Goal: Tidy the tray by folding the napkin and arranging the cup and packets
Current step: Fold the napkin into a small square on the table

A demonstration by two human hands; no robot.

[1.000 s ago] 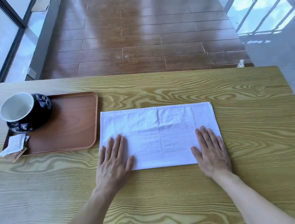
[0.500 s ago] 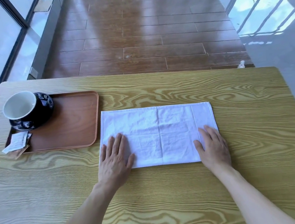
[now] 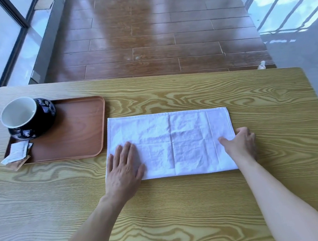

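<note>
White napkin lies flat on wood-grain tabletop, beside tray. Left hand rests on it, fingers straight, apparently anchoring cloth. Right hand pinches right edge, likely readying next fold. Cup and packets sit at tray's left end.

We see a creased white cloth napkin, a matt brown tray, a glossy dark cup, and a grained wood table.

Bare tabletop lies open near and right of the napkin — leftward, the tray with cup and packets blocks passage.
</note>
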